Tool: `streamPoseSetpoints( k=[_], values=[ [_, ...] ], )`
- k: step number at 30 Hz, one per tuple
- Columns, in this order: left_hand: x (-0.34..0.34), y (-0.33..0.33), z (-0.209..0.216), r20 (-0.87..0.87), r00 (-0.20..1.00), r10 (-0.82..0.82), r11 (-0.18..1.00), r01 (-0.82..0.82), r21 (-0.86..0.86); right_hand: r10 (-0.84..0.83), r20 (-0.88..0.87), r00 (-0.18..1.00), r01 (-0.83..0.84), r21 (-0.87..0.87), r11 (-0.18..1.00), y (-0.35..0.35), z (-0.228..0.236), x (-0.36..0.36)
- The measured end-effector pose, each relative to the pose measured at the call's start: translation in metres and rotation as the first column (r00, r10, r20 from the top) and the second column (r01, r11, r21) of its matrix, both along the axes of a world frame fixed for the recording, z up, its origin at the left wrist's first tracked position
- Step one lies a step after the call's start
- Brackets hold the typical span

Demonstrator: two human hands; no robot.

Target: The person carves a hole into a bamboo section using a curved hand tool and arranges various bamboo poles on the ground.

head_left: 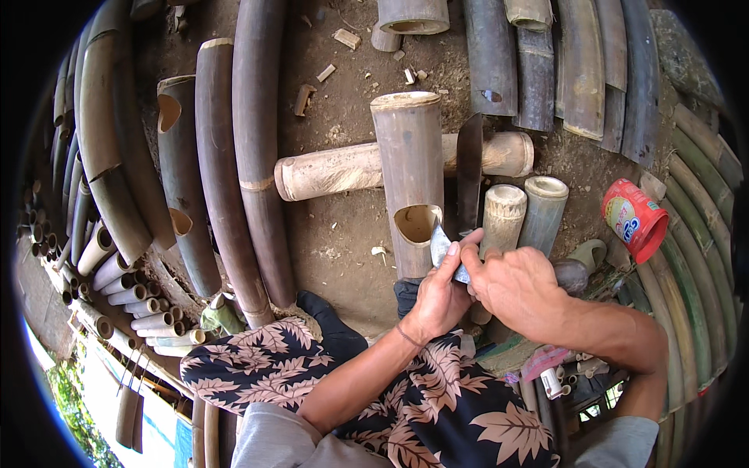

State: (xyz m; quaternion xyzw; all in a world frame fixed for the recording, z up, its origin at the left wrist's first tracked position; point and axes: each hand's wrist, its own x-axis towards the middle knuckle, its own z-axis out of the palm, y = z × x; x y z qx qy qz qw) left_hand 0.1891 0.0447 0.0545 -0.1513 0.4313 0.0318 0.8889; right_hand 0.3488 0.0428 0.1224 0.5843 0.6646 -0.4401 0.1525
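Observation:
A thick bamboo tube [409,156] lies in front of me with its far end resting across a pale bamboo piece [331,173]. An oval hole with a light inner wall is cut in its upper side near my end. At the right rim of that hole is the pointed tip of a knife [443,245] with a grey metal blade. My left hand [438,303] is closed round the lower blade, its thumb pressed along it. Closed beside it, my right hand [515,285] grips the knife's rear part; the handle is hidden by the fingers.
A dark machete blade [469,168] stands just right of the tube. Two short bamboo pieces [544,210] are upright there, near a red plastic packet [633,220]. Long bamboo poles [257,140] line the left, more [581,70] the far right. Chips [347,38] litter the soil.

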Motion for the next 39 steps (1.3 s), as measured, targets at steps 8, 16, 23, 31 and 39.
streamPoseSetpoints(
  k=[8, 16, 23, 31, 39],
  values=[
    [-0.015, 0.008, 0.002, -0.235, 0.951, -0.2, 0.96, 0.238, 0.147, -0.242, -0.248, 0.938, 0.195, -0.201, 0.96, 0.005, -0.013, 0.001],
    [-0.03, 0.052, 0.044, -0.646, 0.679, -0.348, 0.515, 0.714, 0.474, -0.559, -0.432, 0.708, 0.588, -0.079, 0.805, -0.025, -0.013, -0.057],
    [0.003, -0.001, 0.005, -0.128, 0.991, 0.032, 0.998, -0.025, 0.061, -0.11, -0.068, 0.992, 0.111, 0.013, 0.994, 0.0, -0.002, -0.003],
    [-0.012, 0.022, 0.012, -0.363, 0.885, -0.292, 0.919, 0.365, 0.151, -0.289, -0.22, 0.932, 0.25, -0.188, 0.95, 0.0, -0.012, -0.014],
    [-0.031, 0.049, 0.007, -0.583, 0.621, -0.524, 0.618, 0.748, 0.241, -0.671, -0.334, 0.661, 0.635, -0.228, 0.738, -0.029, -0.031, -0.065]
  ],
)
